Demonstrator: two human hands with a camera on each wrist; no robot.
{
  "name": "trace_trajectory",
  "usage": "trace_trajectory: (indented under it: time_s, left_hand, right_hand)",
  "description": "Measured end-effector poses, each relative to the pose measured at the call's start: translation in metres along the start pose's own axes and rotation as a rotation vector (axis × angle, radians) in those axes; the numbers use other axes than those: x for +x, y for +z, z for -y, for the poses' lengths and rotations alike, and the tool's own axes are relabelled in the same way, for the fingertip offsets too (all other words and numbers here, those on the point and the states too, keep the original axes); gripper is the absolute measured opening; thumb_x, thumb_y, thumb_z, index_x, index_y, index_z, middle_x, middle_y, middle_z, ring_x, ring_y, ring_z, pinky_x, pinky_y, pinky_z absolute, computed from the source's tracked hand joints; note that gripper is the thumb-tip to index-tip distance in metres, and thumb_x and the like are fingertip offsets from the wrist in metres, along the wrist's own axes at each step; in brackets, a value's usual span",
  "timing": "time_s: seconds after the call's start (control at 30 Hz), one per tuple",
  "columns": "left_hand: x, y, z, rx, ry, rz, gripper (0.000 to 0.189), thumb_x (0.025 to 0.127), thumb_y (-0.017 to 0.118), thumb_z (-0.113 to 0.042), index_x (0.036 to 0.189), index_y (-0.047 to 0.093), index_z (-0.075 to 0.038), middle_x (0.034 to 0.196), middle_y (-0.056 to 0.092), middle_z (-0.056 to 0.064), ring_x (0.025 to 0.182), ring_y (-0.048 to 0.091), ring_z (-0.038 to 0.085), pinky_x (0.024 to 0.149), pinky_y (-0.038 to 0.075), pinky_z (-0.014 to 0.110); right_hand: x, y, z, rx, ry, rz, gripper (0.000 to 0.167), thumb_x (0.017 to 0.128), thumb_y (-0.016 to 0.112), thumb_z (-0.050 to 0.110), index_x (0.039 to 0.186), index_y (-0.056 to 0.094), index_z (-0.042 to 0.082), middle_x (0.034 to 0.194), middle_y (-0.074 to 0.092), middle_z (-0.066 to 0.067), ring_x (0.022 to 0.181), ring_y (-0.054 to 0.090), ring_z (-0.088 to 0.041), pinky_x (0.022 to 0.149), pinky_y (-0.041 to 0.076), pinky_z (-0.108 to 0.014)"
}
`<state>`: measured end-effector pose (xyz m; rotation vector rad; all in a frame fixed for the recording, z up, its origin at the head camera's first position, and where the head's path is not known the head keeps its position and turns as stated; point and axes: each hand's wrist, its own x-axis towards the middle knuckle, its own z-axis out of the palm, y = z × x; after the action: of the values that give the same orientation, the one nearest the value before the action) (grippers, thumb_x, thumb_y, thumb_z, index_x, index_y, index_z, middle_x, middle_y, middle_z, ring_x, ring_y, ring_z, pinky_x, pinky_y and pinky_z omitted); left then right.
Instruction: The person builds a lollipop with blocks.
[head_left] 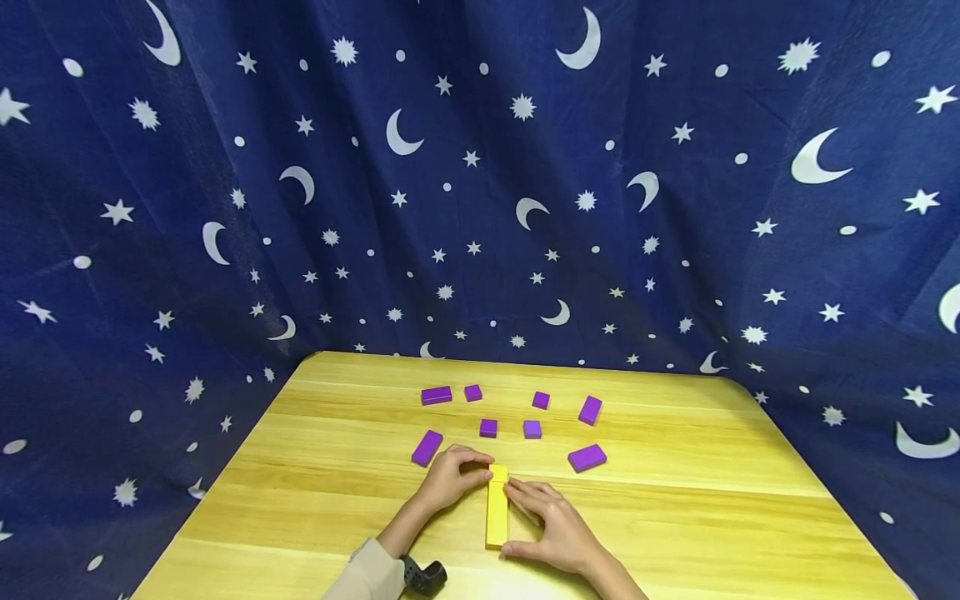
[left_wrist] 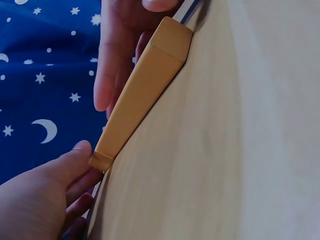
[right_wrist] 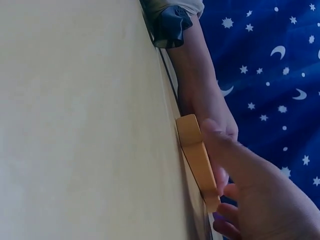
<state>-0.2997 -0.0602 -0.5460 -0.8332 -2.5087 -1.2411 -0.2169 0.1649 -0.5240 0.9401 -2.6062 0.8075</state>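
A long yellow block [head_left: 497, 515] lies lengthwise on the table, with a small yellow block [head_left: 498, 472] at its far end. My left hand [head_left: 455, 477] pinches the small block from the left with thumb and forefinger; in the left wrist view, the thumb [left_wrist: 82, 148] is at that block [left_wrist: 101, 161]. On the right side, my right hand [head_left: 553, 527] spans the long block, its fingers by the far end and its thumb by the near corner. The right wrist view shows the thumb [right_wrist: 212, 126] beside the block's near end [right_wrist: 189, 130].
Several purple blocks lie beyond my hands: oblong ones at left [head_left: 427, 448] and right [head_left: 587, 457], and small cubes such as one [head_left: 488, 428] near the middle. A dark blue curtain [head_left: 480, 183] with moons and stars hangs behind the wooden table [head_left: 712, 500].
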Motion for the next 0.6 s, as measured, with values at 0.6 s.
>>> trace_trajectory:
  time_s: [0.6]
  left_hand:
    - [0.007,-0.067,0.009,0.102,-0.08,-0.447,0.022,0.08,0.073,-0.018,0.099,0.072,-0.006,0.098,0.069,0.007,0.084,0.065,0.021,0.068,0.055,0.033]
  right_hand:
    - [0.02,0.018,-0.007,0.208,0.001,-0.082,0.059,0.081,0.069,0.04,0.127,0.057,0.006,0.131,0.053,-0.002,0.113,0.049,-0.015,0.093,0.043,-0.044]
